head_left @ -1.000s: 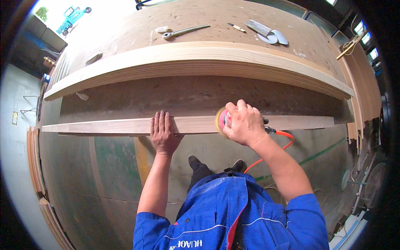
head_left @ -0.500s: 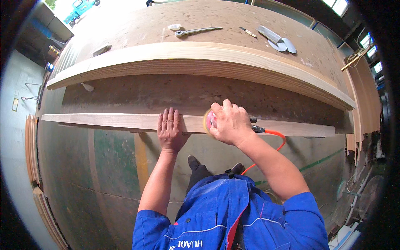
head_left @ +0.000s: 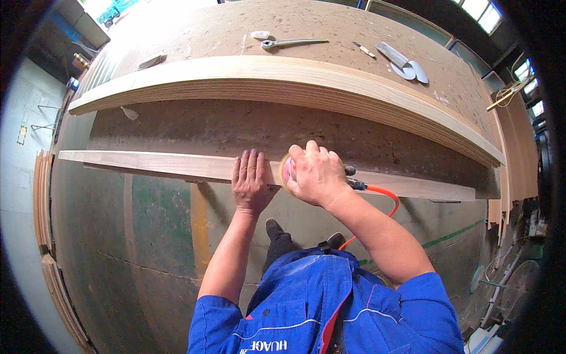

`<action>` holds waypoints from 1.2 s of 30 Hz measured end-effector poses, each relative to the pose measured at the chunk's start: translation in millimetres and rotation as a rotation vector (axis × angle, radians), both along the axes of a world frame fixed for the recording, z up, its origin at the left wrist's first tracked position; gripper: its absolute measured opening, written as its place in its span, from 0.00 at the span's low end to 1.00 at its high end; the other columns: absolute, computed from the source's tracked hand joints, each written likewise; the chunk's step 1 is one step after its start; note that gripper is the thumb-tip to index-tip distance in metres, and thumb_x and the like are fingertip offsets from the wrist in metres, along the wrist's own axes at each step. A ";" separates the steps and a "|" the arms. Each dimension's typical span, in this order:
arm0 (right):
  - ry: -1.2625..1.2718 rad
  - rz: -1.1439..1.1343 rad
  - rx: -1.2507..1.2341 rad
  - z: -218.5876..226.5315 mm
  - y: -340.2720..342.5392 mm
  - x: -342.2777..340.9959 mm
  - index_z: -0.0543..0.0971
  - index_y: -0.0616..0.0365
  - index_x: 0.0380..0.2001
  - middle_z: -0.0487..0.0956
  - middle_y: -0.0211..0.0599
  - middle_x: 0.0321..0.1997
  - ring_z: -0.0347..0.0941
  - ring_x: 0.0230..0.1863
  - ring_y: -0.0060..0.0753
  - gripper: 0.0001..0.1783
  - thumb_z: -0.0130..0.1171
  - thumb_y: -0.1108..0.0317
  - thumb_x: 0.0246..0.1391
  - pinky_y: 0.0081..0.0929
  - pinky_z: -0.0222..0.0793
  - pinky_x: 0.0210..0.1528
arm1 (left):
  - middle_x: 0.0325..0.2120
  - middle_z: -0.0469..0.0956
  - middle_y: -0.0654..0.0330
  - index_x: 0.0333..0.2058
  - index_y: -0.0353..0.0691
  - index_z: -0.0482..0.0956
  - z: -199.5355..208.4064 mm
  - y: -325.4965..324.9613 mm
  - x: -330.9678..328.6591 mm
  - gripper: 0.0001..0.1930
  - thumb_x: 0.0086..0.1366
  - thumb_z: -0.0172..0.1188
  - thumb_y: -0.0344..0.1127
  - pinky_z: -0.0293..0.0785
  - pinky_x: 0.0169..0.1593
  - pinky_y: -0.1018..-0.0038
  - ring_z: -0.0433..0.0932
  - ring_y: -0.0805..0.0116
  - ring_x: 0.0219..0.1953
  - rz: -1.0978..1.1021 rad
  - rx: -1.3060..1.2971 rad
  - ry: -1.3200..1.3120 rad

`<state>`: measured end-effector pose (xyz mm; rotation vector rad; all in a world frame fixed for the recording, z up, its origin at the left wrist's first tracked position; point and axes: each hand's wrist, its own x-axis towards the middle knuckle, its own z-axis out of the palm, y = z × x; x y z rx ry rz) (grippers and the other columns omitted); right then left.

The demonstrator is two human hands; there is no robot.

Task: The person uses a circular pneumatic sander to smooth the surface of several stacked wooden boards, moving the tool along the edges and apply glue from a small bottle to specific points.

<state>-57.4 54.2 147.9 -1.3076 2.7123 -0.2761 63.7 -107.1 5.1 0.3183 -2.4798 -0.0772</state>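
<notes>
A long, pale wooden board (head_left: 159, 161) lies across the near edge of the workbench. Pressed flat on its top, my left hand (head_left: 251, 183) has its fingers stretched out; the thumb is mostly hidden. My right hand (head_left: 318, 174) is wrapped over the top of a round air sander (head_left: 288, 170), pink with a yellowish rim, whose pad rests on the board just right of my left hand. An orange air hose (head_left: 389, 196) runs from the sander's fitting, curving back toward my waist.
Beyond the board lies a stack of long pale boards (head_left: 247, 68). Farther back on the workbench (head_left: 200, 35) are a wrench (head_left: 295, 42), a small knife (head_left: 364, 49) and metal scrapers (head_left: 404, 64). More boards (head_left: 42, 200) lean at the left wall.
The sander and my right hand have moved a little left along the board. My left hand is slightly farther right, so the gap between them has narrowed. The whole view has tilted slightly.
</notes>
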 end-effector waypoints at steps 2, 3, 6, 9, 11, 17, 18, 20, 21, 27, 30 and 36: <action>-0.005 -0.001 0.000 0.6 -3.8 1.6 0.77 0.51 0.52 0.78 0.50 0.48 0.83 0.50 0.54 0.28 0.74 0.52 0.51 0.50 0.80 0.53 | 0.68 0.76 0.47 0.67 0.36 0.74 -0.8 -0.4 -0.1 0.38 0.61 0.69 0.50 0.60 0.79 0.49 0.72 0.47 0.72 0.003 0.000 -0.005; -0.005 -0.003 -0.005 1.4 -5.4 2.7 0.77 0.51 0.52 0.78 0.50 0.48 0.83 0.50 0.54 0.28 0.74 0.52 0.51 0.50 0.80 0.53 | 0.67 0.76 0.47 0.67 0.36 0.74 -1.4 -0.7 -0.6 0.38 0.61 0.69 0.49 0.60 0.79 0.49 0.72 0.47 0.72 0.005 -0.003 -0.008; -0.010 -0.001 0.005 1.9 -10.6 4.0 0.77 0.51 0.52 0.78 0.51 0.49 0.83 0.51 0.54 0.28 0.74 0.53 0.52 0.50 0.81 0.53 | 0.67 0.77 0.47 0.66 0.36 0.74 -3.1 -2.2 -0.9 0.37 0.62 0.68 0.48 0.60 0.79 0.49 0.73 0.47 0.72 0.009 -0.024 -0.009; 0.033 0.013 -0.029 -1.5 -13.5 5.1 0.78 0.52 0.48 0.79 0.51 0.46 0.84 0.47 0.53 0.23 0.70 0.53 0.56 0.50 0.82 0.49 | 0.67 0.77 0.47 0.66 0.36 0.75 -3.4 -2.8 -0.3 0.35 0.65 0.65 0.51 0.60 0.79 0.50 0.73 0.47 0.72 0.015 -0.037 -0.019; 0.053 0.018 -0.041 -1.8 -15.0 5.8 0.78 0.53 0.47 0.80 0.51 0.45 0.85 0.45 0.53 0.21 0.68 0.52 0.58 0.49 0.83 0.48 | 0.67 0.77 0.47 0.66 0.36 0.76 -3.0 -2.9 -0.6 0.34 0.68 0.63 0.52 0.60 0.79 0.50 0.73 0.47 0.72 0.017 -0.037 -0.019; 0.040 0.006 0.002 1.8 -13.5 6.0 0.78 0.53 0.48 0.80 0.51 0.46 0.85 0.47 0.53 0.22 0.69 0.52 0.59 0.48 0.83 0.49 | 0.67 0.77 0.46 0.66 0.36 0.75 -3.3 -2.4 -1.1 0.34 0.68 0.64 0.53 0.61 0.79 0.49 0.73 0.47 0.72 0.014 -0.032 -0.015; 0.035 0.002 0.010 4.1 -12.0 6.4 0.78 0.53 0.49 0.80 0.51 0.46 0.85 0.47 0.53 0.22 0.69 0.52 0.58 0.48 0.83 0.50 | 0.67 0.77 0.46 0.66 0.36 0.75 -6.2 -4.7 0.0 0.35 0.68 0.64 0.54 0.61 0.79 0.49 0.73 0.47 0.72 0.019 -0.047 -0.018; 0.014 -0.015 0.033 5.0 -7.7 4.6 0.78 0.53 0.51 0.80 0.52 0.47 0.85 0.48 0.54 0.25 0.71 0.51 0.57 0.48 0.83 0.51 | 0.67 0.77 0.46 0.66 0.36 0.75 -6.9 -4.3 0.0 0.36 0.67 0.65 0.55 0.61 0.79 0.49 0.73 0.47 0.72 0.015 -0.050 -0.015; -0.001 -0.029 0.047 4.9 -4.7 2.7 0.77 0.52 0.52 0.79 0.52 0.49 0.85 0.49 0.54 0.27 0.72 0.51 0.55 0.49 0.82 0.52 | 0.67 0.77 0.47 0.67 0.36 0.75 -4.6 -2.0 -0.5 0.37 0.67 0.65 0.55 0.61 0.79 0.48 0.73 0.47 0.72 0.006 -0.037 -0.009; 0.018 -0.051 0.057 4.8 17.4 -3.0 0.77 0.52 0.53 0.79 0.50 0.50 0.84 0.50 0.54 0.28 0.72 0.50 0.55 0.48 0.82 0.53 | 0.68 0.76 0.47 0.67 0.36 0.73 -7.9 -3.9 -1.2 0.42 0.61 0.70 0.56 0.60 0.79 0.48 0.73 0.48 0.72 0.018 -0.089 -0.008; 0.021 -0.080 0.068 6.2 31.0 -6.9 0.77 0.51 0.53 0.79 0.49 0.50 0.84 0.51 0.53 0.28 0.72 0.50 0.55 0.48 0.81 0.54 | 0.67 0.77 0.48 0.67 0.37 0.73 -3.8 -0.4 -1.4 0.44 0.56 0.74 0.54 0.60 0.79 0.48 0.72 0.49 0.72 0.015 -0.036 -0.027; -0.010 -0.134 0.096 8.7 59.9 -17.4 0.76 0.51 0.54 0.79 0.49 0.51 0.84 0.52 0.53 0.30 0.73 0.49 0.54 0.49 0.81 0.55 | 0.68 0.76 0.47 0.67 0.37 0.74 -1.7 -0.5 -0.2 0.47 0.55 0.74 0.62 0.61 0.79 0.50 0.72 0.48 0.73 0.035 -0.069 -0.067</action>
